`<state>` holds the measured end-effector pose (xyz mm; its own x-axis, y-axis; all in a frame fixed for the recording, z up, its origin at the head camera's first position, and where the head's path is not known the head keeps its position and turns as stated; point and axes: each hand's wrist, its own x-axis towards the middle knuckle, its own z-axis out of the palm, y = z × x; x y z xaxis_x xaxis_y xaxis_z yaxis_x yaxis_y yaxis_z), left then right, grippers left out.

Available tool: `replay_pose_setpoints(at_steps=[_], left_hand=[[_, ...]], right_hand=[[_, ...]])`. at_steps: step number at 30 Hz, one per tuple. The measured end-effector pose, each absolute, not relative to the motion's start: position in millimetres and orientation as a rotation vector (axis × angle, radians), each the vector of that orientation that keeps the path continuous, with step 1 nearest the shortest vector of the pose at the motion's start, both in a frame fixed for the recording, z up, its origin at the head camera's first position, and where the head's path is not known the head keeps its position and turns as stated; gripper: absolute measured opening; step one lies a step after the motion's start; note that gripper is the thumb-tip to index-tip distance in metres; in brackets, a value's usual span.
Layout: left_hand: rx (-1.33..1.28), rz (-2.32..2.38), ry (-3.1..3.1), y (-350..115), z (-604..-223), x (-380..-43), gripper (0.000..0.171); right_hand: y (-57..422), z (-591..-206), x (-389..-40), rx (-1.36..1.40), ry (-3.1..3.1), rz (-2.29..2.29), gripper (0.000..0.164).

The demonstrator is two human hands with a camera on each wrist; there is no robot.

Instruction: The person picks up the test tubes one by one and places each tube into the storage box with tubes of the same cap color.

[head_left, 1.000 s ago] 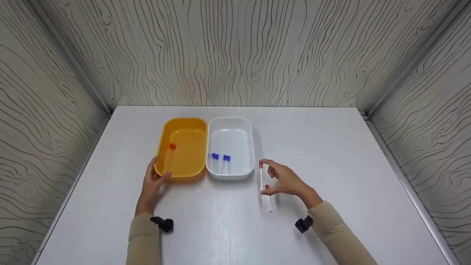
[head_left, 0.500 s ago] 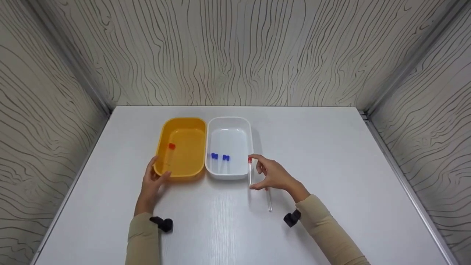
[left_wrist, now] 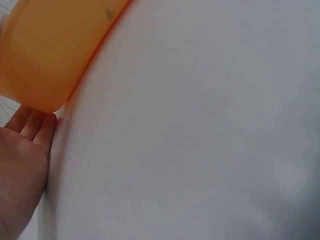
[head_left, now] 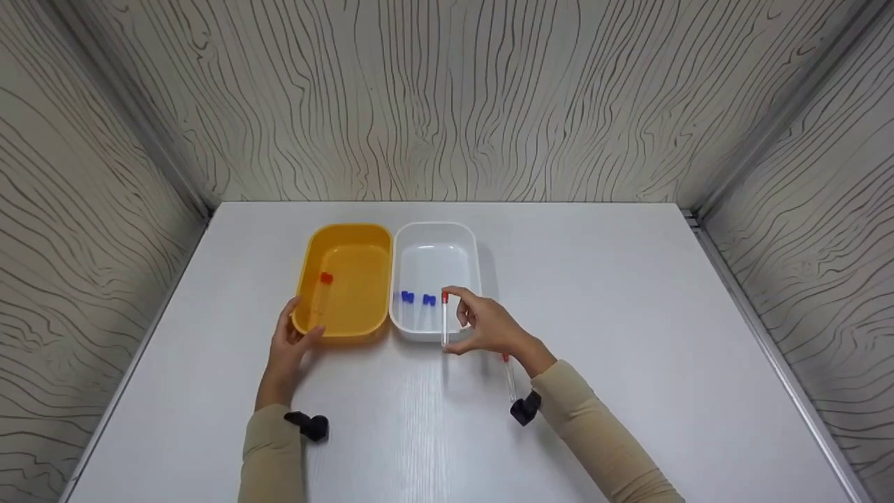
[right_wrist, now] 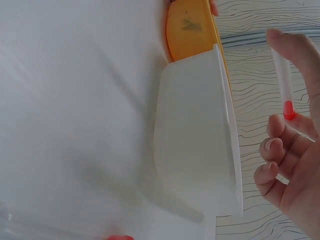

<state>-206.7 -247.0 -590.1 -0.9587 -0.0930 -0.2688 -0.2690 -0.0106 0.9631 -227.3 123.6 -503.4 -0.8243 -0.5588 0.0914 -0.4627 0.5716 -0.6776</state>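
Note:
My right hand (head_left: 492, 328) pinches a clear test tube with a red cap (head_left: 445, 318) lengthwise, index finger on the cap and thumb at the bottom end. The tube is raised above the near edge of the white tray (head_left: 436, 336); the right wrist view shows it above the tray's rim too. My left hand (head_left: 285, 353) holds the near left corner of the orange tray (head_left: 353, 338) between thumb and fingers. Inside the orange tray lie red-capped tubes (head_left: 326, 278). Tubes with blue caps (head_left: 429, 300) lie in the white tray.
Another red-capped test tube (head_left: 510, 381) lies on the white table (head_left: 391, 433), partly hidden under my right wrist. The two trays stand side by side. Wood-patterned panels (head_left: 447, 105) enclose the table at the back and both sides.
My right hand has carried the red-capped test tube left, from beside the white tray to over its near edge. My left hand has stayed at the orange tray's corner.

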Motion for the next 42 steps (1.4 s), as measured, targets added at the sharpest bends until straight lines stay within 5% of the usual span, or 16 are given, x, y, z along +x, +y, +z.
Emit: replay_pose_setpoints(at_steps=[42], left_hand=[[-0.388, 2.083, 2.154, -247.0, -587.5, -206.5, 0.083]], right_hand=[[33.3, -502.8, -257.5, -0.697, 2.661, -0.923, 0.093]])
